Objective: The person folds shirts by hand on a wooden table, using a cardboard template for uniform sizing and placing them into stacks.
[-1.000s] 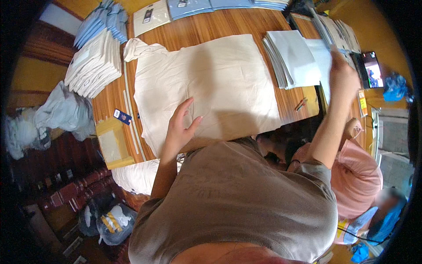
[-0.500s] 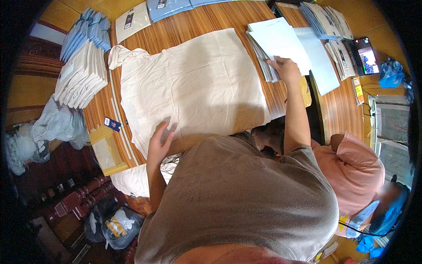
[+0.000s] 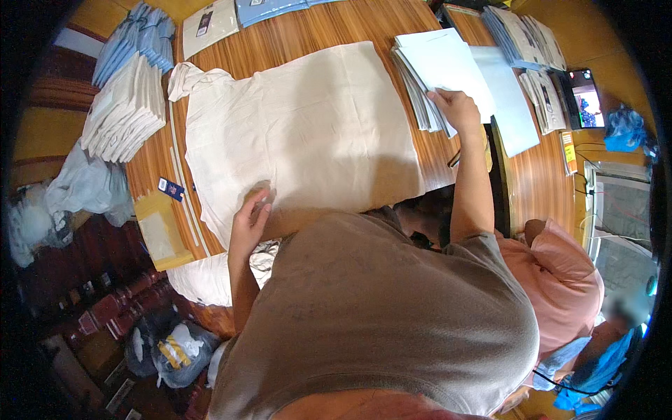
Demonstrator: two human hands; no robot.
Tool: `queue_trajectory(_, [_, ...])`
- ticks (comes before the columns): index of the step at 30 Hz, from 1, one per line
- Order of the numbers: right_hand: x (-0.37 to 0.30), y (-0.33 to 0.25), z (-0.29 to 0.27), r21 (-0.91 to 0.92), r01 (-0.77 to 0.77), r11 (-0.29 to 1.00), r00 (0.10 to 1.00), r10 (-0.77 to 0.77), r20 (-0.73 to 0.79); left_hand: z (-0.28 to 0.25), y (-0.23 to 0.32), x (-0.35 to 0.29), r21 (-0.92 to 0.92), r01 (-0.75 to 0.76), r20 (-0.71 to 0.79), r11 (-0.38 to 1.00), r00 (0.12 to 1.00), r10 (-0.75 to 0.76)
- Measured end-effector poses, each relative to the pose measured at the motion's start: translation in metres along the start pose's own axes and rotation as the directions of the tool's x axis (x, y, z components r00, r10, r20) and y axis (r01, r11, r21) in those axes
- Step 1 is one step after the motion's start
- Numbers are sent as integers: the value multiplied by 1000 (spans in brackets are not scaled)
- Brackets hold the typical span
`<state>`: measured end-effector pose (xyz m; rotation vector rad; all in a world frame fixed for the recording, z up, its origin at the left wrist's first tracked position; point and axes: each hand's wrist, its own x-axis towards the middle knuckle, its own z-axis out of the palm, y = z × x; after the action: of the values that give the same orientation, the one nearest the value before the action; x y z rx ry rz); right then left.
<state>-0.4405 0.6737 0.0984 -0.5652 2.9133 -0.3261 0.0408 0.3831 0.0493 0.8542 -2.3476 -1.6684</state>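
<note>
Fingers of the left hand (image 3: pixel 246 220) are parted, grasping nothing; the right hand (image 3: pixel 460 112) has its fingers bent, their grip unclear. The wooden table (image 3: pixel 336 25) leaves room beyond the cream garment (image 3: pixel 315 133), which lies flat, reaching the near edge beneath the left hand. Past a wood strip, white sheets (image 3: pixel 448 66) meet the right fingers at their near edge. A navy tag (image 3: pixel 171 189) lies leftward.

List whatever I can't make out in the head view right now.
Head view: how many white sheets the right hand grips, if any; the hand itself covers that spot.
Head view: part of the near edge of the cream cloth; the brown shirt hides it.
Head view: far ends of the blue packages; cut off by the upper edge.
Head view: print on the dark tag; too small.
</note>
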Motion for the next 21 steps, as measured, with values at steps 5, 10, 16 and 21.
queue_trajectory(5, [7, -3, -1, -182, 94, 979, 996, -95, 3, 5, -3, 1, -61, 9, 32, 998, 999, -7])
queue_trajectory(10, [-68, -73, -83, -443, 64, 894, 927, -218, -306, 14, 54, 13, 136, -105, -209, 985, 969, 132])
queue_trajectory(16, [-163, -165, -158, -203, 931, 302, 309, -951, 1, 25, 136, 62, 22, -552, -145, 833, 823, 549])
queue_trajectory(21, [-128, -144, -64, 292, 708, 643, 647, -424, -634, 20, 118, 61, -321, -306, -187, 896, 948, 256])
